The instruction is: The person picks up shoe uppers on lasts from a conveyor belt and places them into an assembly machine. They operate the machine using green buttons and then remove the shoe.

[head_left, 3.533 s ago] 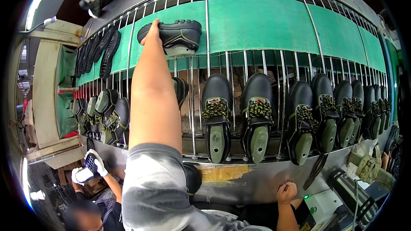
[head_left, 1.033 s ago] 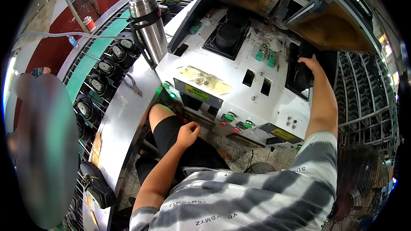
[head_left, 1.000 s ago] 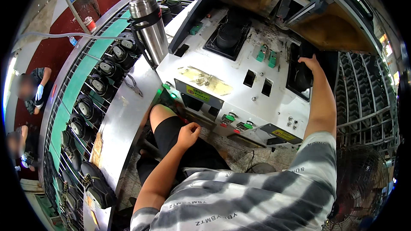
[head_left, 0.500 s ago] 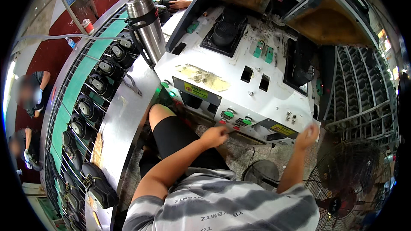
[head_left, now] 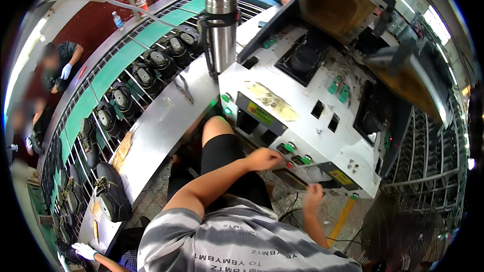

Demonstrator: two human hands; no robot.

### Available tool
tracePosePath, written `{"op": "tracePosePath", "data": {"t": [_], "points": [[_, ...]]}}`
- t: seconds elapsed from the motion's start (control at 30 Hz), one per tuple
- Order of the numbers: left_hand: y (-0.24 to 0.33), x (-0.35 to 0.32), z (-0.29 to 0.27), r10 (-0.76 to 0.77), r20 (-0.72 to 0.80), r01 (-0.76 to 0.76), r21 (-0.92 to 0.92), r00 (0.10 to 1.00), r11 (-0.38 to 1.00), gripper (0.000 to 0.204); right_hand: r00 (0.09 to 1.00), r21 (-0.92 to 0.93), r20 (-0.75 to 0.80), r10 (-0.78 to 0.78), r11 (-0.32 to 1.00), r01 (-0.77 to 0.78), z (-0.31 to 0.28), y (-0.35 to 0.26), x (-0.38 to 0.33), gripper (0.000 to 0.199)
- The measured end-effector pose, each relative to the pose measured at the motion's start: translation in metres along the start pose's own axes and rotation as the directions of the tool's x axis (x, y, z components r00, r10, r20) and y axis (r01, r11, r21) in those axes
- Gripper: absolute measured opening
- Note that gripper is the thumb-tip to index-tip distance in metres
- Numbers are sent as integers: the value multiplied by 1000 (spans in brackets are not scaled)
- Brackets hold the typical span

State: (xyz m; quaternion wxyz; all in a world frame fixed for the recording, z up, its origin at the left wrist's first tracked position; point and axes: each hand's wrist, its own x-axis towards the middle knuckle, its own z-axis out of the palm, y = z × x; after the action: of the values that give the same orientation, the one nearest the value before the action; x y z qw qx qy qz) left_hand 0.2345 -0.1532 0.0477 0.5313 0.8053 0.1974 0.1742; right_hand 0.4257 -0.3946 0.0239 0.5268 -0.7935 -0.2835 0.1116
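Observation:
My left hand (head_left: 264,159) has its fingers curled in close to the green and red push buttons (head_left: 296,156) on the front of a white machine (head_left: 302,126). Whether it touches a button or holds anything is hidden. Lower and to the right, my right hand (head_left: 313,197) is raised by the machine's front edge, its fingers blurred. A black shoe sits toe-up in the left mould (head_left: 302,60); another dark one is in the right mould (head_left: 375,113). Above them, the left lid (head_left: 343,0) stands raised and the right lid (head_left: 411,80) tilts, smeared.
Left is a metal ledge (head_left: 151,136) with pliers (head_left: 184,89), a steel flask (head_left: 222,40) and a black shoe (head_left: 112,196). Beyond runs a roller conveyor (head_left: 93,106) with several shoes. A co-worker's gloved hand (head_left: 84,251) reaches in lower left. Right are a rack (head_left: 428,156) and a fan (head_left: 403,231).
My right hand has come down and left from the machine's right front corner, closer to my left hand. The view has turned, shifting the machine rightward. A co-worker's gloved hand has appeared at lower left.

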Motion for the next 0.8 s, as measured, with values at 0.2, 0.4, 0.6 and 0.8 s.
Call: {"op": "tracePosePath", "data": {"t": [0.2, 0.4, 0.6, 0.8], "points": [[-74, -178, -150, -262, -923, 443, -117, 283, 889, 16, 710, 76, 164, -684, 727, 683, 140, -206, 68, 25], [-116, -381, -179, -340, -932, 531, -353, -126, 770, 12, 864, -360, -65, -500, 819, 447, 240, -319, 290, 82], [-96, -363, -180, -222, -971, 559, -233, -89, 796, 14, 990, -692, -34, 136, 711, -122, 286, -310, 428, 119], [-86, -362, -182, -270, -952, 558, -305, -147, 772, 18, 959, -627, -282, 27, 752, -205, 288, -333, 344, 105]]}}
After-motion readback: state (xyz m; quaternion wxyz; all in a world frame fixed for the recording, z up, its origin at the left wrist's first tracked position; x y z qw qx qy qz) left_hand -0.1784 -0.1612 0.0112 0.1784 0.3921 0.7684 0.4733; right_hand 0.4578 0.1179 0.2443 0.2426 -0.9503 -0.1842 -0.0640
